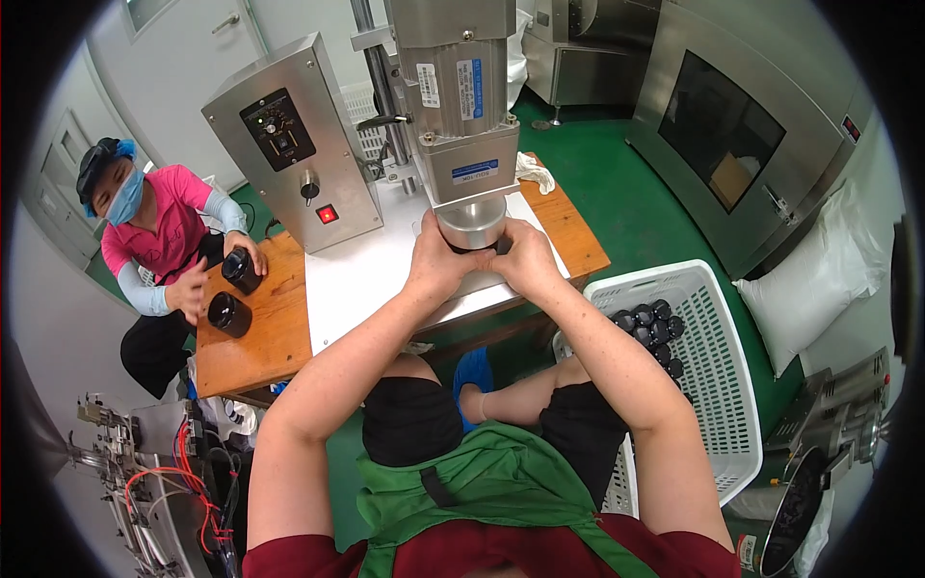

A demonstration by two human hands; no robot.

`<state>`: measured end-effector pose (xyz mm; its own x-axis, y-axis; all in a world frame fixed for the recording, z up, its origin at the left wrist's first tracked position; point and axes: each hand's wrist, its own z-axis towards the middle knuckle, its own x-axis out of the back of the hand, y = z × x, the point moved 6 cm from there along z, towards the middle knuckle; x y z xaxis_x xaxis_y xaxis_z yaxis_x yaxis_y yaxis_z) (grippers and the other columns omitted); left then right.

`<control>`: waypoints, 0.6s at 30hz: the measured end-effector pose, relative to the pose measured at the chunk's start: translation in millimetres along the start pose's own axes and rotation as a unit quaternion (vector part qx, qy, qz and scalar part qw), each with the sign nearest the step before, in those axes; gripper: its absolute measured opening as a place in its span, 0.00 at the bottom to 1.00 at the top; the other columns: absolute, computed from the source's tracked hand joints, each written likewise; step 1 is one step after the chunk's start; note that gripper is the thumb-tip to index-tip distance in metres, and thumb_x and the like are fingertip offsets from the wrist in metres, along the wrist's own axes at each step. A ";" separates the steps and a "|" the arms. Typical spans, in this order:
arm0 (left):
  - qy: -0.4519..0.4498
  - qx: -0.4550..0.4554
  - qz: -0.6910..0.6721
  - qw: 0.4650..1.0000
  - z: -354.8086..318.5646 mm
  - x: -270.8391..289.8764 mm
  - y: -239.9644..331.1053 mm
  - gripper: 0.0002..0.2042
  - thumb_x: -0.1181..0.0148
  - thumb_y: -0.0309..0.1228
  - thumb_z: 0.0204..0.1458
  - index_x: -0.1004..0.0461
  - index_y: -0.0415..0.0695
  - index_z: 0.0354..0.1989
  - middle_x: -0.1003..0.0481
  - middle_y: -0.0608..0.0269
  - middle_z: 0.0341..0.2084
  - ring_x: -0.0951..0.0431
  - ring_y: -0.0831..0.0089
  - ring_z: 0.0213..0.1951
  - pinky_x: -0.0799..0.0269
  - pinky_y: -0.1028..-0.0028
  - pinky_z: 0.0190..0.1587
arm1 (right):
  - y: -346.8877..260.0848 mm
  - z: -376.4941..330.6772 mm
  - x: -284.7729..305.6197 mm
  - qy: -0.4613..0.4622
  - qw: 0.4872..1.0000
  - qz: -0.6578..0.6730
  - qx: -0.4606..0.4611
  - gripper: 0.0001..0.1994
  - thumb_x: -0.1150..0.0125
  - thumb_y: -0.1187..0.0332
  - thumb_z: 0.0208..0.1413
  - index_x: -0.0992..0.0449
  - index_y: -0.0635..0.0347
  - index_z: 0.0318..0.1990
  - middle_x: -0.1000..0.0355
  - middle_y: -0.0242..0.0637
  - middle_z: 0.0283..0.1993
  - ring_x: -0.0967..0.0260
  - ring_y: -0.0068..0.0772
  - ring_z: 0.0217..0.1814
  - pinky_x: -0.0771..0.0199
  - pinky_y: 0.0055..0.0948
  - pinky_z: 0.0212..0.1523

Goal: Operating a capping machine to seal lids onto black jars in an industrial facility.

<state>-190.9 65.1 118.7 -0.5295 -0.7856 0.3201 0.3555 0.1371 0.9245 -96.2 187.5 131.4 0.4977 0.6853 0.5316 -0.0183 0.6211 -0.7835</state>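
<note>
Both my hands are closed around a black jar (475,251) beneath the round metal head (472,223) of a capping machine. Only a dark strip of the jar shows; my fingers and the head hide the rest. My left hand (436,258) grips it from the left, and my right hand (526,256) from the right, with the thumbs close together at the front. The machine's grey motor (461,87) rises above the head. Under my hands is the machine's white base plate (337,299).
A steel control box (294,159) with a lit red switch stands left of the head. A co-worker (159,217) sits at the wooden table (260,361), one hand on a black jar (241,271), another jar (229,314) nearby. At right, a white basket (725,385) holds several black jars or lids.
</note>
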 end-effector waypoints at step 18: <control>-0.213 0.013 -0.008 0.977 -156.7 -60.4 45.7 0.56 0.22 0.25 0.34 0.58 0.36 0.70 0.28 0.49 0.55 0.26 0.61 0.55 0.32 0.67 0.60 | -32.8 -170.1 43.4 -0.101 0.993 -0.058 0.034 0.42 0.33 0.51 0.51 0.46 0.71 0.63 0.29 0.62 0.48 0.28 0.62 0.49 0.25 0.48 0.47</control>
<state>-22.0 24.2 109.3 -0.8089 -0.4669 0.3573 0.3279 0.1463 0.9333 73.5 132.2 125.5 0.3167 0.6650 0.6763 -0.0321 0.7201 -0.6931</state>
